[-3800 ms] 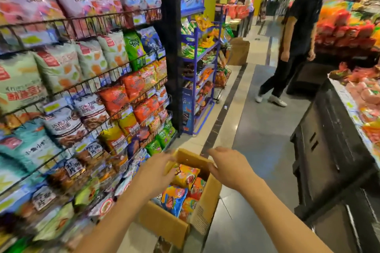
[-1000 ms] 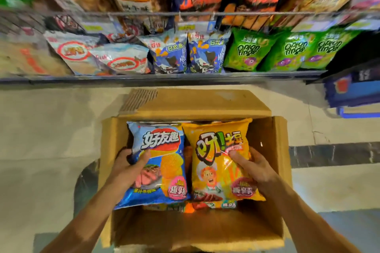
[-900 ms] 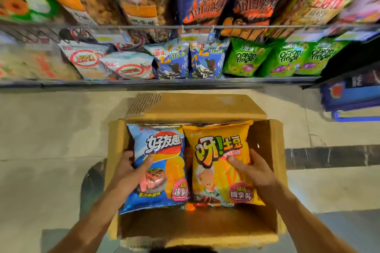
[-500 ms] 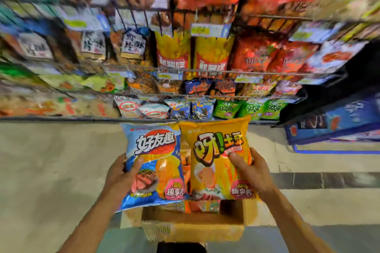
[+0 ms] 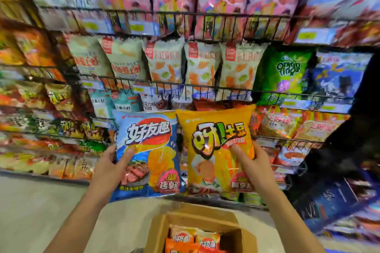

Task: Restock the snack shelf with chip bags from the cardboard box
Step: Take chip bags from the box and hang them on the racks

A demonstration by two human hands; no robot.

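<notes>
My left hand [image 5: 112, 167] grips a blue chip bag [image 5: 150, 150] by its left edge. My right hand [image 5: 254, 165] grips a yellow chip bag [image 5: 216, 150] by its right edge. Both bags are held upright, side by side, in front of the lower rows of the wire snack shelf [image 5: 197, 14]. Below them the open cardboard box [image 5: 158, 230] stands on the floor with orange chip bags [image 5: 193, 238] inside.
The shelf's wire racks are packed with bags: pink ones on top, pale ones in the middle row, a green onion-ring bag [image 5: 285, 74] and a blue bag [image 5: 339, 76] to the right. A blue rack [image 5: 333, 197] stands low at the right. Pale floor [image 5: 41, 211] lies at the left.
Both hands have lifted the two bags out of the box and up in front of the shelf. The view has tilted upward, so the box now sits at the bottom edge.
</notes>
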